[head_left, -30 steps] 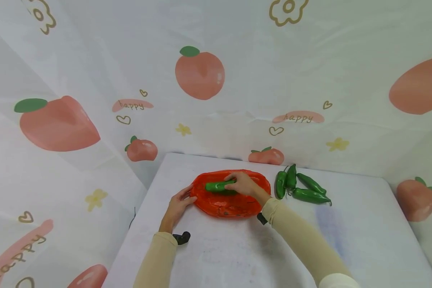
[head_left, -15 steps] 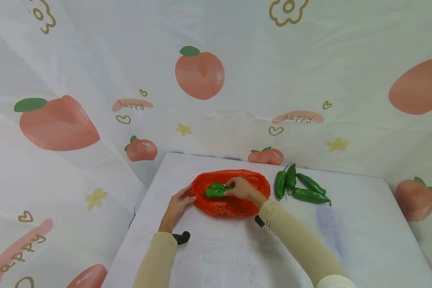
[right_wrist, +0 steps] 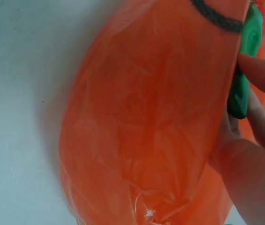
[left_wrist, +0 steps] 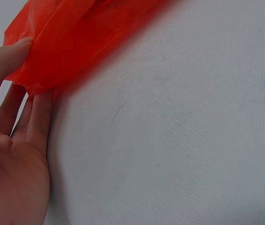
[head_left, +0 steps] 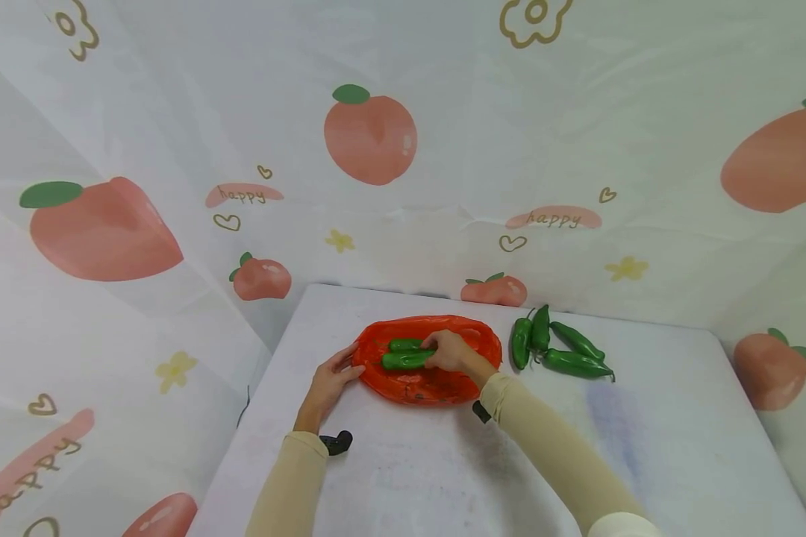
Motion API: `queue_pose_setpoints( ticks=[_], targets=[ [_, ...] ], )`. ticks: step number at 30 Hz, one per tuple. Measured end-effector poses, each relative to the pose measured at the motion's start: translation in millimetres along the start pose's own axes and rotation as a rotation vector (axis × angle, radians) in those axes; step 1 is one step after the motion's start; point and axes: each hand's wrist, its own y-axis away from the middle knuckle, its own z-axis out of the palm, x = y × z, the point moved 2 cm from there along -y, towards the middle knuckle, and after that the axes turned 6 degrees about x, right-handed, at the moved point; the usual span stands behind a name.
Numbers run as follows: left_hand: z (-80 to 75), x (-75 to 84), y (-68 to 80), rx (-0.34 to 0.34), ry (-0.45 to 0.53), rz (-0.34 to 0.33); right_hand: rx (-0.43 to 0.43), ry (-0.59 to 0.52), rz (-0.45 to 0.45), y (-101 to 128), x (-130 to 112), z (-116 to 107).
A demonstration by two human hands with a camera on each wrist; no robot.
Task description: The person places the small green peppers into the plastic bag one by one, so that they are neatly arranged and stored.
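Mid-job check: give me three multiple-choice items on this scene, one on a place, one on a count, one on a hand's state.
1. Where is the red bag?
A. on the white table, between the hands
B. hanging on the cloth backdrop
C. on the floor

2. How many loose peppers lie on the table to the right of the bag?
A. one
B. four
C. seven

3. What is the right hand doing?
A. resting flat on the table
B. holding a green pepper at the bag
C. pulling the left sleeve

Answers: 1 A, the bag lies on the table; 2 B, four lie together; 3 B, fingers grip the pepper, while the left hand holds the bag's edge.
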Motion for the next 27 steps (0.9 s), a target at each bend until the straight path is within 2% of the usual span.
queue_pose_setpoints(
  ticks=[3,18,27],
  targets=[
    [-0.8,-11.8,-6.5,0.036,-0.005,0.005,0.016,0.026,0.016,-1,0,0],
    [-0.4,-11.7,-6.4,0.035,0.008,-0.010,0.020,0.090,0.078,0,-1,4],
    [-1.0,-14.4,-7.7,0.046,-0.003,-0.006,0.004,0.054,0.086,4,1,2]
  ],
)
